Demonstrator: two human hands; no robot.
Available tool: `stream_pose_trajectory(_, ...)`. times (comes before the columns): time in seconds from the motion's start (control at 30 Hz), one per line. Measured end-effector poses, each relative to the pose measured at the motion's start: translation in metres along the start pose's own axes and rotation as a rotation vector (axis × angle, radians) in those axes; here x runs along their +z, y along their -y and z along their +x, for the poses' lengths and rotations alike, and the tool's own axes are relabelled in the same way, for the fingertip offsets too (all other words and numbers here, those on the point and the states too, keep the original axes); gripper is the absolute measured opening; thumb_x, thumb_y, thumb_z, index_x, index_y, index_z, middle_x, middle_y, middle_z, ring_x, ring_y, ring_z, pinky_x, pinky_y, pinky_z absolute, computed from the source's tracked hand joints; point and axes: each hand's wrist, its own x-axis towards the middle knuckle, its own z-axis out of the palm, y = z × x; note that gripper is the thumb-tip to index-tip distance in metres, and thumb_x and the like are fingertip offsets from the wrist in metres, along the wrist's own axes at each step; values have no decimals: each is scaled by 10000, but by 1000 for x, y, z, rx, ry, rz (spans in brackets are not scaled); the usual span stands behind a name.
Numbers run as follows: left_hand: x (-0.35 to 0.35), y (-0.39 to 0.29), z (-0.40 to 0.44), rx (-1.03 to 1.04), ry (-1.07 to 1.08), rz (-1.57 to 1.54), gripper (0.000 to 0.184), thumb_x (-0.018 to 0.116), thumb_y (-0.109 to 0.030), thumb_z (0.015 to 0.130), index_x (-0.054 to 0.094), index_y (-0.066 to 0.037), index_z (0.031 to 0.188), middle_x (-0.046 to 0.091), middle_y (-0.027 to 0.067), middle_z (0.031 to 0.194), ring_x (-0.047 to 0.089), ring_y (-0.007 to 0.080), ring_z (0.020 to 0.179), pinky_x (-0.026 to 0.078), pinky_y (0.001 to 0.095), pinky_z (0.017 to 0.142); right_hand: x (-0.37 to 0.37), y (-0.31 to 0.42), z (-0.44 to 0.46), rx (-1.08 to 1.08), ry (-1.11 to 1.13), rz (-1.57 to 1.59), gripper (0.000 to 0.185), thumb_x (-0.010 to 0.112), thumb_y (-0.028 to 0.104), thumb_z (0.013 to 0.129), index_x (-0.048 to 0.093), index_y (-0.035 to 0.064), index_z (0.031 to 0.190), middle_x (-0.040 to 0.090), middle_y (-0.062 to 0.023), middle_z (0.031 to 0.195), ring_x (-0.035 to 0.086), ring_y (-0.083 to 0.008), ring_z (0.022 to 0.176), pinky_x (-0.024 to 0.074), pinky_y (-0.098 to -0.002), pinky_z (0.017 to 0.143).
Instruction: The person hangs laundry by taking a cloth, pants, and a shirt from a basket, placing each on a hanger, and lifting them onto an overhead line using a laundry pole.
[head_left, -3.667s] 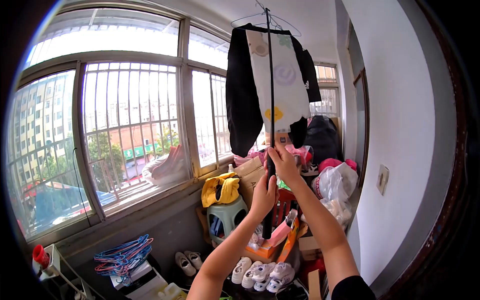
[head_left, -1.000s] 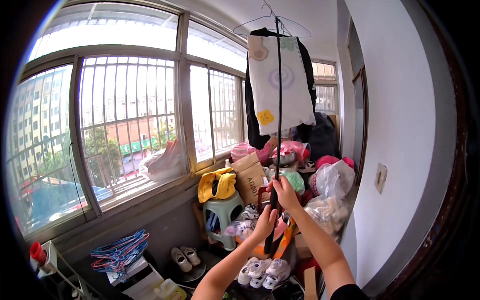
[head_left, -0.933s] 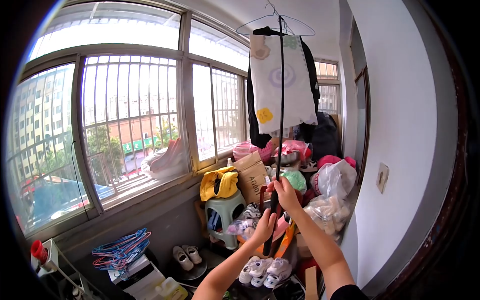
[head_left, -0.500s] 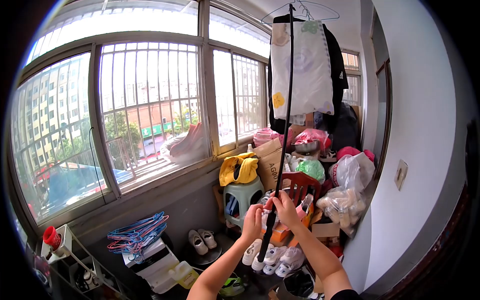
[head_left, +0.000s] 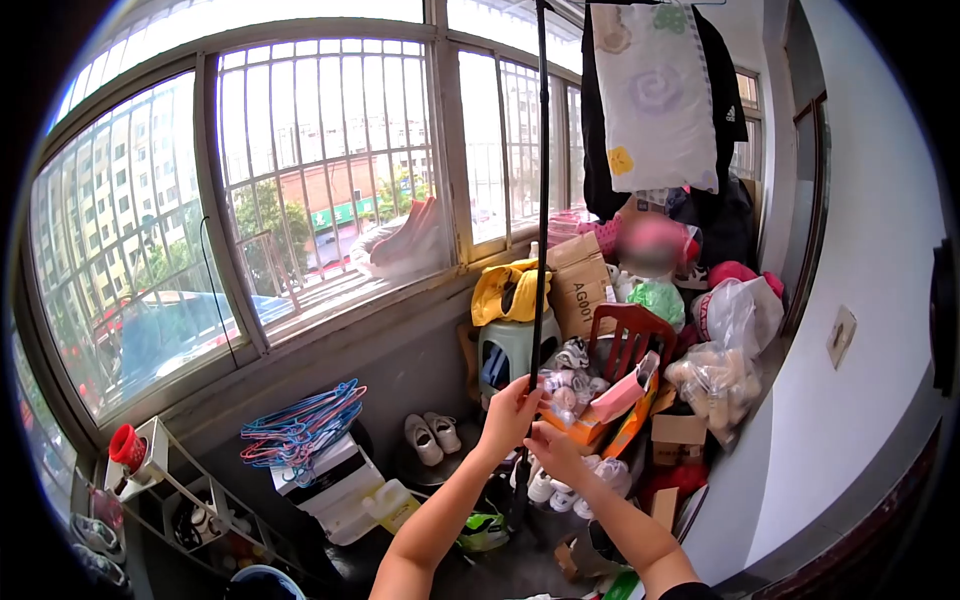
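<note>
A long black clothes pole (head_left: 542, 215) stands nearly upright in front of me, its top reaching the upper edge of the view, left of the hanging clothes. My left hand (head_left: 508, 418) is closed round its lower part. Just below and to the right, my right hand (head_left: 558, 452) is curled against the same pole, its fingertips partly hidden. Beyond the pole hang a white patterned cloth (head_left: 655, 110) and a black garment (head_left: 732, 125). The pole's lower end comes down near several white shoes (head_left: 605, 475) on the floor.
A green stool (head_left: 515, 340) with a yellow cloth (head_left: 508, 290) stands under the window. Bags, boxes and a red chair (head_left: 625, 345) crowd the right side. Tangled hangers (head_left: 305, 425) lie on a white box at left, near a shelf (head_left: 170, 475). The wall (head_left: 800, 450) bounds the right.
The view has shifted, so the room appears lower right. The pole's top has moved left of the hanging clothes and it stands straighter. My right hand has slid below my left.
</note>
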Motion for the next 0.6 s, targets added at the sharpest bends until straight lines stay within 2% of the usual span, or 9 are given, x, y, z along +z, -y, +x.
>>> stream_pose_trajectory(0.07,-10,10,-15,9,-41,2,203,520,-55,929,561,41,1104,662,87,855,650,134,765,514,247,688,0,-3,3,-40,-7,-3,188,571,59,905,564,-20,1075,670,-116,959,664,-151,873,526,-286,781)
stream_pose_trajectory(0.1,-16,11,-23,0,-42,31,179,515,-51,933,553,46,1079,663,93,855,653,134,781,514,247,692,0,-4,7,29,-16,141,198,585,50,895,582,-27,1078,668,-116,962,658,-144,881,533,-285,779)
stream_pose_trajectory(0.2,-28,28,-47,-21,-56,-21,166,512,-48,938,540,53,1067,663,98,863,653,134,794,515,251,707,-7,3,10,73,-60,177,215,582,88,910,581,-34,1088,663,-111,1001,646,-143,921,515,-263,813)
stream_pose_trajectory(0.4,-48,69,-109,-153,5,34,173,485,-71,964,516,22,1106,645,86,946,633,147,901,501,282,845,23,42,14,-33,-45,393,341,564,116,931,511,-53,1222,637,-128,1074,615,-154,996,487,-261,860)
stream_pose_trajectory(0.43,-51,75,-120,-164,8,54,174,486,-74,964,516,22,1106,644,85,947,633,148,907,501,283,847,30,42,15,-22,-10,318,378,567,123,931,485,-50,1256,629,-129,1096,604,-157,1023,484,-267,870)
stream_pose_trajectory(0.5,-58,85,-138,-164,25,113,179,490,-80,963,518,23,1107,645,87,948,632,152,927,500,282,843,48,47,13,-24,4,354,370,568,116,928,483,-53,1246,645,-113,1058,624,-142,964,489,-265,846)
stream_pose_trajectory(0.53,-58,88,-148,-158,-43,78,168,530,-105,946,557,30,1043,681,103,902,657,155,882,496,276,782,55,47,12,-5,36,356,364,566,109,927,482,-52,1243,651,-108,1043,630,-136,943,490,-263,836)
stream_pose_trajectory(0.57,-61,89,-155,-185,-46,85,172,530,-107,947,557,31,1047,680,101,902,656,154,886,496,276,782,62,44,12,13,52,347,311,543,50,923,501,-47,1216,641,-93,1009,626,-143,923,500,-274,848)
stream_pose_trajectory(0.6,-65,89,-162,-213,-49,91,176,529,-108,948,557,32,1051,679,99,901,655,153,889,496,276,782,67,45,10,54,61,323,285,542,47,923,520,-48,1190,646,-89,984,630,-142,905,506,-271,830)
